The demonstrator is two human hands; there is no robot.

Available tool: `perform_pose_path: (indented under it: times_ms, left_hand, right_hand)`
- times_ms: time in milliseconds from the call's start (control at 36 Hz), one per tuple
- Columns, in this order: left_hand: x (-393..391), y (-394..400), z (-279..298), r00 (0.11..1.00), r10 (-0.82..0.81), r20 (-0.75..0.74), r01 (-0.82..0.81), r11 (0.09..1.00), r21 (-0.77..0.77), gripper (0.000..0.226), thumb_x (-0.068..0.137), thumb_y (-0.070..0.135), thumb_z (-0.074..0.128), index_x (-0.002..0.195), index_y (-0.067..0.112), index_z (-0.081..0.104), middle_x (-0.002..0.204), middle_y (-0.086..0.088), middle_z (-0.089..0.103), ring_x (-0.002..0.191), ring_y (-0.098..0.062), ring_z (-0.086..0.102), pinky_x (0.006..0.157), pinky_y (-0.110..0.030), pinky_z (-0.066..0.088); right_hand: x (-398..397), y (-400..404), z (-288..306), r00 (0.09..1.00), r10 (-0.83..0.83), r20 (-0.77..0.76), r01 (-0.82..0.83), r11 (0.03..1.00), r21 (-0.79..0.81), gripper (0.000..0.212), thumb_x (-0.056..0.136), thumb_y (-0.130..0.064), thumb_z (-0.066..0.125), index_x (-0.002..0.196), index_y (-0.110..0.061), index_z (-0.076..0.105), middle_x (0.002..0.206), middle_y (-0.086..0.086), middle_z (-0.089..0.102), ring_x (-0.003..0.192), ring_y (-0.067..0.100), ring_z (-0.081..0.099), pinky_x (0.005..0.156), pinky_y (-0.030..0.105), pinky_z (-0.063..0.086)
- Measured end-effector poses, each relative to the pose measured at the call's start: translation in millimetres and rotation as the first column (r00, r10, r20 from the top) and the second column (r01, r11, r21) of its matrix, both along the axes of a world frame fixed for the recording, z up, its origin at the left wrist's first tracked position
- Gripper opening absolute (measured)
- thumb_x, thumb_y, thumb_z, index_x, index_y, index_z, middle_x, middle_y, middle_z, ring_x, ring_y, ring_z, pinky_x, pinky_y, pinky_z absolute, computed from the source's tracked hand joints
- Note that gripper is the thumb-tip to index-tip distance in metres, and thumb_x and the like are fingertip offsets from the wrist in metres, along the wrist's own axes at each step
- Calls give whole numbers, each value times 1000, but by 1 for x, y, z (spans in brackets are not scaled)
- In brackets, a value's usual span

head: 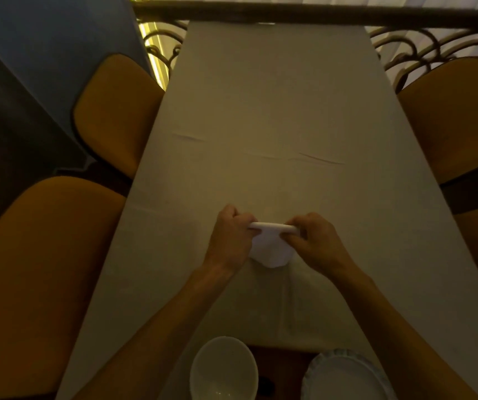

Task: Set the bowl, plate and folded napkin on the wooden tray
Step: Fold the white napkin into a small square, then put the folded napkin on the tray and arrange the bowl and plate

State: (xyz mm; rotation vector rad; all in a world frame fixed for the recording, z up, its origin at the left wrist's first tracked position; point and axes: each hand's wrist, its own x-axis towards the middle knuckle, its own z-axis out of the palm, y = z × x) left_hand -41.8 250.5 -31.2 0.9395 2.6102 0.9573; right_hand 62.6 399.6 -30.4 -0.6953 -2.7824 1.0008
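Observation:
A white napkin lies on the tablecloth in the middle of the head view, its far edge rolled or folded over. My left hand pinches that rolled edge at its left end and my right hand pinches it at its right end. A white bowl stands at the near edge, left of centre. A white plate with a wavy rim sits at the near right. Between them shows a dark wooden tray, on which both seem to rest.
A long table under a pale cloth runs away from me. Orange upholstered chairs stand on the left and right, another at the near left. A dark iron railing closes the far end.

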Motion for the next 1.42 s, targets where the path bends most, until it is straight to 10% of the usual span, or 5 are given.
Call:
perform_pose_path:
  times_ms: [222, 417, 750, 1056, 1417]
  left_hand:
    - [5, -14, 49, 858, -106, 503, -32, 966, 258, 11, 86, 13, 67, 81, 10, 58, 75, -4, 51, 73, -14, 47, 67, -29, 39]
    - [46, -30, 69, 706, -12, 708, -264, 923, 279, 17, 90, 14, 63, 94, -2, 58, 86, -14, 58, 80, -22, 54, 70, -40, 45]
    - [153, -97, 42, 476, 84, 875, -384, 915, 121, 46, 74, 9, 79, 114, 7, 57, 112, -14, 69, 98, -24, 68, 79, -38, 60]
    - [232, -156, 30, 284, 79, 956, -296, 955, 9, 46, 80, -2, 67, 115, 22, 51, 114, -7, 65, 104, -24, 66, 81, -46, 60]
    - [257, -192, -15, 459, 229, 859, -173, 971, -166, 37, 79, 2, 68, 107, 17, 49, 114, -8, 61, 88, -5, 59, 67, -25, 54]
  right_hand:
    - [30, -7, 50, 991, -124, -57, 79, 862, -501, 30, 87, -28, 67, 97, 1, 65, 94, 26, 66, 86, 30, 65, 74, 49, 52]
    - [72, -38, 65, 980, -200, -20, 110, 619, -778, 57, 63, -27, 86, 113, -22, 60, 107, 3, 72, 96, 18, 71, 69, 35, 60]
    - [168, -110, 55, 928, -343, 146, 285, 400, -871, 65, 66, -7, 86, 122, -22, 57, 108, 9, 73, 96, 29, 71, 74, 52, 60]
    - [237, -167, 49, 903, -356, 240, 416, 587, -695, 39, 85, -22, 71, 118, -27, 50, 109, -6, 62, 87, 2, 65, 60, 13, 53]
    - [277, -203, 13, 840, -316, 441, 542, 473, -694, 20, 93, -21, 61, 107, -10, 68, 106, 13, 71, 98, 26, 68, 87, 49, 57]
